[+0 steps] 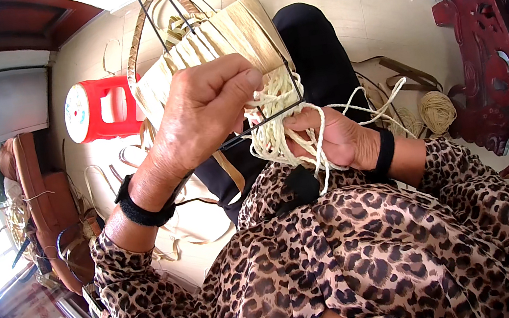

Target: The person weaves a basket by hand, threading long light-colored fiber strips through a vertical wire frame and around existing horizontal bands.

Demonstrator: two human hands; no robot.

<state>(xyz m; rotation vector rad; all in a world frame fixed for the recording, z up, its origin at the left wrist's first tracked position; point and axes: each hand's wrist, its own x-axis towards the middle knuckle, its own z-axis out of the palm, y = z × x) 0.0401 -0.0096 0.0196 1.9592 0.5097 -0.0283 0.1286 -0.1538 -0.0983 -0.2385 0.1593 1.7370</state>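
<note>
A half-woven basket (220, 48) of tan flat strips on a black wire frame (268, 119) rests across my lap, and a braided handle (133, 42) arches at its far left. My left hand (209, 103) is closed above the frame's near end, its thumb pressed to the curled fingers. What those fingers pinch is hidden. Closed on a loose bundle of cream twisted cord (274, 132), my right hand (334, 136) sits just right of the frame's near corner. Cord loops hang below it, and loose ends trail off to the right.
A red plastic stool (110, 108) stands at the left. On the floor at the right lie a cord ball (438, 111) and a brown strap (411, 74), near a carved dark red wooden seat (484, 56). Pale strips (98, 183) are scattered on the left floor.
</note>
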